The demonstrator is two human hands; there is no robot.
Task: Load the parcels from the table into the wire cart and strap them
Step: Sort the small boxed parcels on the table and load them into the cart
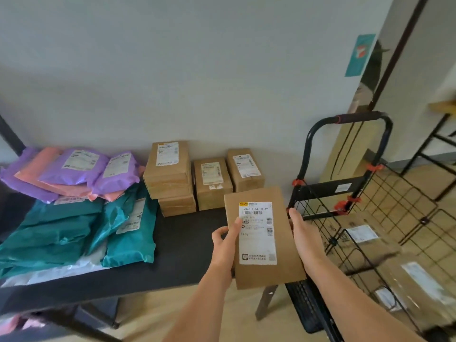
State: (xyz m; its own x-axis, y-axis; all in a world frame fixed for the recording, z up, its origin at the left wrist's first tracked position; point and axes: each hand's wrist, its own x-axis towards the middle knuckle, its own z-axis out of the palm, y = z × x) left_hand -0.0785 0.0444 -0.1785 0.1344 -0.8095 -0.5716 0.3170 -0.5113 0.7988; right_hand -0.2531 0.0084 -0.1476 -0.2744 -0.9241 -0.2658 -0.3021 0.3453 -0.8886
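Note:
I hold a flat brown cardboard parcel (261, 272) with a white label over the table's right end. My left hand (225, 239) grips its left edge, thumb on top. My right hand (302, 236) grips its right edge. The black wire cart (385, 208) stands to the right, with brown boxes (417, 280) lying inside it. On the black table (182, 245), more brown boxes (172, 176) are stacked against the wall. Teal mailer bags (61, 233) and purple and pink mailer bags (71, 171) are piled at the left.
The cart's black handle (357, 118) with red clips rises beside the table. A tall cardboard box (350, 154) leans on the wall behind it. A black-framed stand (441, 139) is at the far right. Wooden floor shows below the table.

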